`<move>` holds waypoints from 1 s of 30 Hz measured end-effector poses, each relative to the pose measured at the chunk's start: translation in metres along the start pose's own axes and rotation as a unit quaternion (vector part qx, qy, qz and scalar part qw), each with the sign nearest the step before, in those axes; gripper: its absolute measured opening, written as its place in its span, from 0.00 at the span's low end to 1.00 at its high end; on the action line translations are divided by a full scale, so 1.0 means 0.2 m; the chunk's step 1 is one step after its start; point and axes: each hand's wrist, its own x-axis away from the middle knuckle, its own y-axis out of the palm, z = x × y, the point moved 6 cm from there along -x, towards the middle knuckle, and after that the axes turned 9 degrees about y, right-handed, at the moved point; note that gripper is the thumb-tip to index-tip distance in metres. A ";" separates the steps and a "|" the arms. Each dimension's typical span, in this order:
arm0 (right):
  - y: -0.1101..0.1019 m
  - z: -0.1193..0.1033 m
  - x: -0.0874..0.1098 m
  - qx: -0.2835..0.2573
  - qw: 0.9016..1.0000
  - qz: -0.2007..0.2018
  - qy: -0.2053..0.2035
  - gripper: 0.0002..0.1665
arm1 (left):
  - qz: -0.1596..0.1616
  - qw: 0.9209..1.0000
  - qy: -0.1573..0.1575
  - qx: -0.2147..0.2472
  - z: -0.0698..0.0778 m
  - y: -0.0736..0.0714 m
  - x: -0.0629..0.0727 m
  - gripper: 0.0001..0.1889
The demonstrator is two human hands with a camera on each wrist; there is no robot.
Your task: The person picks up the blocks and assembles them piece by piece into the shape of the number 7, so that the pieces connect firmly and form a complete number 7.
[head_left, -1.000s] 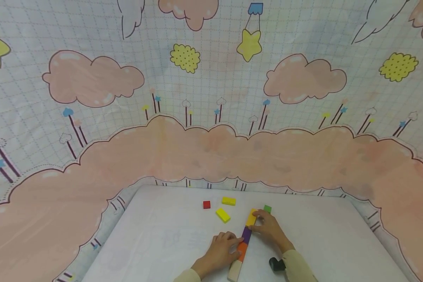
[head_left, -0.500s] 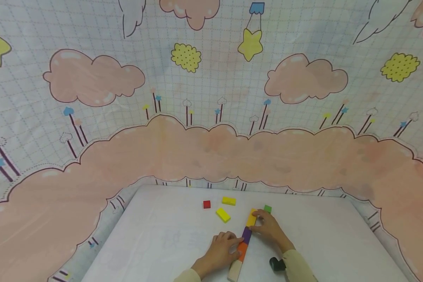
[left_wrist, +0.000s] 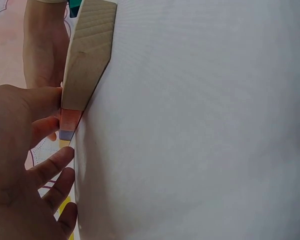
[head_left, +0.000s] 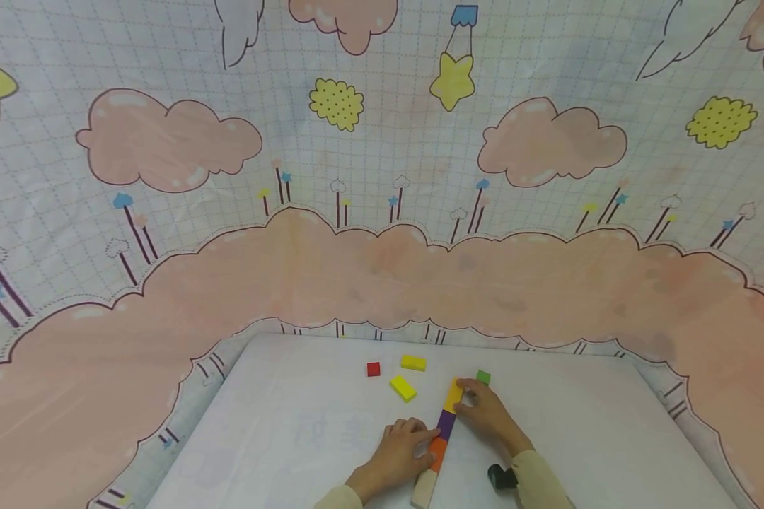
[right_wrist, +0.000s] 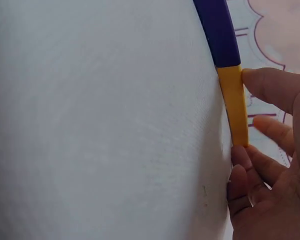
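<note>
A straight row of blocks slants across the white table: a plain wooden block (head_left: 424, 489) nearest, then orange (head_left: 439, 454), purple (head_left: 445, 425) and orange-yellow (head_left: 453, 396) ones end to end. From the left, my left hand (head_left: 397, 452) touches the row, its index fingertip at the purple block and its thumb at the orange one. The left wrist view shows its other fingers spread beside the row. My right hand (head_left: 489, 413) pinches the orange-yellow block, thumb near the purple joint and fingers around the far end, as the right wrist view shows.
Behind the row lie a red cube (head_left: 373, 370) and two yellow blocks (head_left: 413, 363), (head_left: 403, 388). A green block (head_left: 483, 377) sits just beyond my right hand. Beside the right sleeve is a dark green block (head_left: 500, 477), partly covered. A patterned curtain (head_left: 382, 276) rises behind the white table (head_left: 261, 424).
My right thumb has shifted slightly away from the purple block along the orange-yellow one. The left hand and the loose blocks look unchanged.
</note>
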 end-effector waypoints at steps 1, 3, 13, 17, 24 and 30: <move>0.00 0.00 0.00 0.001 1.000 0.000 0.003 0.32 | 0.000 1.000 -0.001 0.001 0.00 0.00 0.00 0.24; 0.00 0.01 -0.01 0.006 1.000 -0.002 0.007 0.33 | 0.000 1.000 -0.002 0.003 0.00 0.00 0.00 0.24; 0.01 0.02 -0.01 0.020 1.000 -0.001 0.000 0.33 | 0.007 1.000 0.005 0.005 0.00 0.00 0.01 0.23; 0.01 0.02 -0.01 0.022 1.000 -0.003 0.007 0.33 | 0.008 1.000 0.006 0.003 0.00 0.00 0.02 0.23; 0.01 0.01 -0.01 0.021 1.000 -0.005 0.005 0.34 | 0.009 1.000 0.009 0.002 0.00 0.00 0.02 0.23; 0.01 0.01 -0.01 0.017 1.000 -0.006 -0.004 0.33 | 0.004 1.000 0.008 0.000 0.00 0.01 0.03 0.23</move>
